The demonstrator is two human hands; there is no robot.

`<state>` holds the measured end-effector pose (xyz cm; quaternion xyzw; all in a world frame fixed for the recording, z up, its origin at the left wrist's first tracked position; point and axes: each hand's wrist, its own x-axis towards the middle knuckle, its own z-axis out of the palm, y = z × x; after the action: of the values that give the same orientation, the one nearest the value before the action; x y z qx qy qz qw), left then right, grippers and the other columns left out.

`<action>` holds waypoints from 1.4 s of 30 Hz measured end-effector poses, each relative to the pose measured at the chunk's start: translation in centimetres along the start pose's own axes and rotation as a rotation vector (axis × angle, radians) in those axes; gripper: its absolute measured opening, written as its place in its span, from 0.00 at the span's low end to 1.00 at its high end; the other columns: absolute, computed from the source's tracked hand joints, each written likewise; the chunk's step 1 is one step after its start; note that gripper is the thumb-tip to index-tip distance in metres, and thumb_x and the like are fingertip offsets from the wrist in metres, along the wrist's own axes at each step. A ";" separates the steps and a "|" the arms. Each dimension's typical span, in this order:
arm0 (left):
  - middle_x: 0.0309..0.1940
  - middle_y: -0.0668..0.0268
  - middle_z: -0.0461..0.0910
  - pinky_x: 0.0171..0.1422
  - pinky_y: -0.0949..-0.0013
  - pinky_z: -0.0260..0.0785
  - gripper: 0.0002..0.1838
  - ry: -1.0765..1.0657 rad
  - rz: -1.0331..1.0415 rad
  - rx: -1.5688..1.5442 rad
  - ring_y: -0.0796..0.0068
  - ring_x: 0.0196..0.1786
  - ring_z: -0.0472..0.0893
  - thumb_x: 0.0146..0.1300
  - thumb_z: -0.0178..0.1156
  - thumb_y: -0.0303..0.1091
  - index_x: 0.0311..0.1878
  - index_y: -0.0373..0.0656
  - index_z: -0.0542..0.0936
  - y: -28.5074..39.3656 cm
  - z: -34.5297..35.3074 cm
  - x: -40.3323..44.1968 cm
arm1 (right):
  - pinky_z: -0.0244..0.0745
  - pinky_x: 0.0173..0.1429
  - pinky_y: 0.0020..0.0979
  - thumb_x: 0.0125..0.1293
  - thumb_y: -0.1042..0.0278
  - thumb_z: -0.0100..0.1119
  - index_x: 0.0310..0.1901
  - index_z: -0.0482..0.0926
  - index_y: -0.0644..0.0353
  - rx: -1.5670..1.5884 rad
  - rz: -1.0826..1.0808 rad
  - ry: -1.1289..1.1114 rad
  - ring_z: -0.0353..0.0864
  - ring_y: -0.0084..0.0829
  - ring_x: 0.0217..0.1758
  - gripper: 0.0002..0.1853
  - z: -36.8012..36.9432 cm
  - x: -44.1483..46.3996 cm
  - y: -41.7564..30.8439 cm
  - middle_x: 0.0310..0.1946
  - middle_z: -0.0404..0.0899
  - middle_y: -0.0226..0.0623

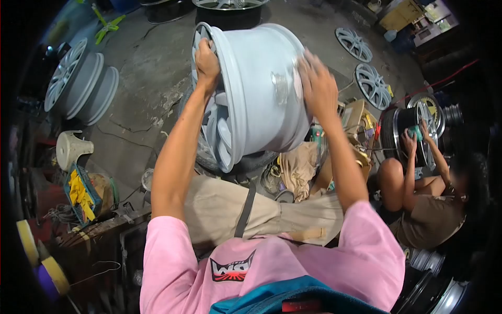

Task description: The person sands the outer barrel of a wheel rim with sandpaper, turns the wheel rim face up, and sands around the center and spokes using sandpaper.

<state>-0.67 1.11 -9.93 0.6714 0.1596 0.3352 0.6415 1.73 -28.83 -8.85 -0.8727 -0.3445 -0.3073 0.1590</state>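
Observation:
A large pale grey wheel rim (248, 89) stands on its side in front of me, over a dark tyre (259, 162). My left hand (207, 62) grips the spoked face at its upper left edge, fingers wrapped into the opening. On the right side of the barrel, my right hand (318, 86) lies against the surface, its fingers blurred by motion. Something pinkish shows at its fingertips, too blurred to name. A darker, shiny patch (280, 88) marks the barrel left of that hand.
At the right a crouching co-worker (431, 214) handles another wheel (402, 131). Two spoked faces (353, 45) (373, 86) lie at the upper right. Grey rims (86, 83) stand at the left, above a stool (73, 149) and a basket (83, 193). Brown cloth (298, 167) lies below the rim.

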 end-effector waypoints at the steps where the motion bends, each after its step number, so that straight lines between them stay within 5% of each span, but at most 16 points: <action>1: 0.30 0.56 0.87 0.45 0.62 0.74 0.33 -0.020 -0.014 0.005 0.66 0.34 0.84 0.80 0.36 0.48 0.35 0.32 0.84 -0.5 0.0 -0.4 | 0.72 0.74 0.49 0.79 0.59 0.52 0.69 0.83 0.50 0.007 0.004 -0.067 0.73 0.48 0.77 0.22 0.7 2.8 1.1 0.75 0.76 0.36; 7: 0.30 0.56 0.88 0.44 0.60 0.75 0.32 -0.089 -0.025 -0.036 0.67 0.35 0.85 0.80 0.36 0.48 0.37 0.33 0.84 1.7 -0.8 -0.8 | 0.73 0.74 0.47 0.79 0.50 0.50 0.61 0.86 0.57 0.275 0.206 -0.288 0.78 0.48 0.72 0.24 5.7 10.8 2.3 0.73 0.78 0.36; 13: 0.33 0.56 0.88 0.44 0.60 0.74 0.31 -0.036 0.080 0.109 0.64 0.36 0.84 0.79 0.37 0.49 0.35 0.33 0.82 0.6 -0.2 -0.5 | 0.69 0.77 0.48 0.76 0.74 0.57 0.71 0.81 0.53 0.156 0.229 0.268 0.73 0.57 0.75 0.24 0.4 -10.3 -5.0 0.74 0.73 0.54; 15: 0.33 0.55 0.88 0.44 0.57 0.74 0.28 -0.062 -0.026 -0.031 0.63 0.35 0.84 0.78 0.41 0.47 0.36 0.33 0.81 0.3 -0.3 -0.4 | 0.66 0.79 0.50 0.72 0.74 0.60 0.71 0.80 0.56 0.176 0.374 0.107 0.71 0.60 0.76 0.26 2.4 -21.0 -7.6 0.75 0.69 0.62; 18: 0.34 0.52 0.88 0.45 0.56 0.76 0.25 -0.021 0.094 0.221 0.60 0.37 0.86 0.78 0.46 0.45 0.41 0.32 0.83 0.4 -0.1 -0.7 | 0.68 0.78 0.51 0.70 0.74 0.61 0.69 0.81 0.62 0.011 0.333 -0.178 0.71 0.61 0.76 0.25 3.3 -30.6 -10.9 0.75 0.68 0.62; 21: 0.36 0.53 0.89 0.45 0.57 0.77 0.28 -0.001 -0.047 0.060 0.59 0.37 0.87 0.77 0.45 0.48 0.41 0.31 0.84 1.7 -0.1 -0.9 | 0.70 0.77 0.51 0.71 0.73 0.61 0.65 0.82 0.66 -0.021 0.323 -0.375 0.75 0.60 0.74 0.22 2.4 -31.5 -8.6 0.72 0.74 0.60; 23: 0.36 0.53 0.89 0.44 0.58 0.77 0.31 0.026 -0.170 -0.117 0.59 0.37 0.87 0.77 0.43 0.50 0.40 0.30 0.85 2.9 -0.1 -1.1 | 0.73 0.75 0.48 0.73 0.74 0.59 0.64 0.83 0.68 0.272 0.480 0.006 0.79 0.55 0.71 0.20 -1.4 -26.1 -6.5 0.69 0.79 0.55; 27: 0.34 0.56 0.88 0.44 0.59 0.77 0.33 -0.023 -0.098 -0.031 0.61 0.37 0.87 0.77 0.40 0.51 0.39 0.31 0.86 1.3 -0.1 -1.1 | 0.78 0.71 0.43 0.75 0.75 0.57 0.68 0.81 0.63 0.223 0.178 0.214 0.82 0.51 0.69 0.21 -7.4 -11.2 -4.8 0.69 0.80 0.50; 32: 0.34 0.55 0.89 0.46 0.59 0.77 0.32 -0.048 0.002 0.032 0.60 0.37 0.88 0.77 0.39 0.50 0.40 0.30 0.85 1.8 -0.5 -1.0 | 0.71 0.76 0.47 0.72 0.73 0.60 0.69 0.81 0.61 0.118 -0.231 0.046 0.75 0.49 0.76 0.24 -1.2 -1.4 -1.7 0.71 0.78 0.46; 37: 0.35 0.51 0.89 0.48 0.57 0.78 0.32 -0.037 -0.052 -0.050 0.56 0.38 0.88 0.77 0.40 0.49 0.42 0.29 0.86 0.3 -0.1 0.1 | 0.66 0.78 0.50 0.68 0.71 0.61 0.66 0.84 0.59 0.101 -0.152 0.074 0.70 0.44 0.81 0.24 0.1 -13.7 -3.5 0.74 0.76 0.38; 42: 0.36 0.50 0.89 0.48 0.58 0.78 0.33 -0.050 -0.012 0.018 0.57 0.38 0.88 0.77 0.41 0.50 0.43 0.29 0.87 1.5 0.0 -0.9 | 0.60 0.80 0.55 0.67 0.71 0.63 0.59 0.87 0.55 0.039 -0.168 -0.244 0.69 0.42 0.81 0.19 0.8 -28.1 -7.0 0.73 0.77 0.35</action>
<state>-1.63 0.31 -8.73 0.6845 0.1505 0.3131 0.6409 -18.92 -37.64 -27.19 -0.8683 -0.4392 -0.2043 0.1066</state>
